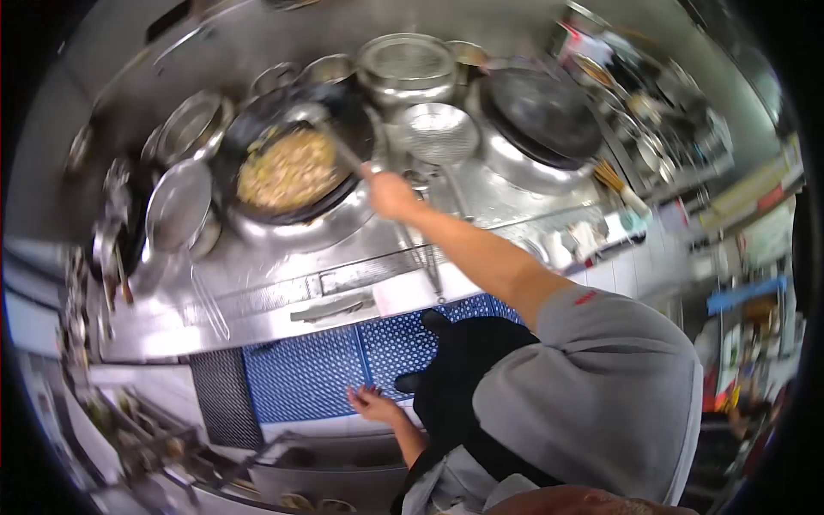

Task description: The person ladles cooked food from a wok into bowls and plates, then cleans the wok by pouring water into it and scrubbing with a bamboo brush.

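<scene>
My right hand [393, 196] is closed round the handle of a ladle [343, 148], whose bowl end is over the back of a dark wok [243, 190]. Chopped, pale yellow-brown food [287, 170] lies in the wok. My left hand [373, 403] is low near my body, above the blue floor mat, with its fingers apart and nothing in it. A round strainer [439, 134] rests on the steel stove top to the right of the wok.
A second dark wok [542, 116] stands at the right on its burner. Behind is a metal pot [407, 69]. Sieves [179, 206] stand at the left. A bamboo brush [621, 187] lies near the right end. The steel counter's front edge [249, 330] runs above a blue mat [300, 378].
</scene>
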A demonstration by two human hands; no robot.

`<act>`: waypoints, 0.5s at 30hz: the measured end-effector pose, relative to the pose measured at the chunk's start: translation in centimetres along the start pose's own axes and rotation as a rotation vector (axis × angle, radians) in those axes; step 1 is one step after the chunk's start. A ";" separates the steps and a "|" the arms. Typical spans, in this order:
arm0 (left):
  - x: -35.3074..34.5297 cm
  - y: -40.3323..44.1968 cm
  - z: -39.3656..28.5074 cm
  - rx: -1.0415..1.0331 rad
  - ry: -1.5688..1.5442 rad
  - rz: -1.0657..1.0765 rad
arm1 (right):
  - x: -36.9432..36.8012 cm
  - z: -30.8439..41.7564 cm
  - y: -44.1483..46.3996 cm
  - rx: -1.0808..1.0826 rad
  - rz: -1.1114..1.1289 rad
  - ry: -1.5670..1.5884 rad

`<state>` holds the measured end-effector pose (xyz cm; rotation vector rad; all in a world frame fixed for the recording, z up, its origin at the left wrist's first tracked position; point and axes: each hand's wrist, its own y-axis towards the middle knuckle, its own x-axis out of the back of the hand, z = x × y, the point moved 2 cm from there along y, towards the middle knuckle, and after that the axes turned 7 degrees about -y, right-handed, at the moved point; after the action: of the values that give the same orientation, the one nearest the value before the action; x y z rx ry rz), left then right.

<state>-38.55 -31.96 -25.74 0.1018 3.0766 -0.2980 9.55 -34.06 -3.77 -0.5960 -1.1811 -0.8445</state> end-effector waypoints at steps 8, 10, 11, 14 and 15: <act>-12.1 -2.5 -15.7 -0.184 -0.002 0.448 | 3.0 1.9 -1.6 0.126 0.092 -0.025; -13.8 -1.2 -18.1 -0.251 0.056 0.468 | 4.1 1.5 -2.1 0.116 0.164 0.053; -14.5 -0.7 -19.1 -0.278 0.072 0.507 | 4.3 1.4 -2.4 0.126 0.189 0.074; -15.5 -1.3 -23.1 -0.315 0.095 0.483 | 8.1 -0.3 -5.2 0.156 0.055 0.176; -15.2 -1.3 -23.7 -0.329 0.090 0.464 | 9.2 -2.5 -6.9 0.160 -0.112 0.259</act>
<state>-24.50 -29.59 -1.39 0.8111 3.0118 0.2378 6.61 -42.28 4.16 -0.2817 -1.0402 -0.8832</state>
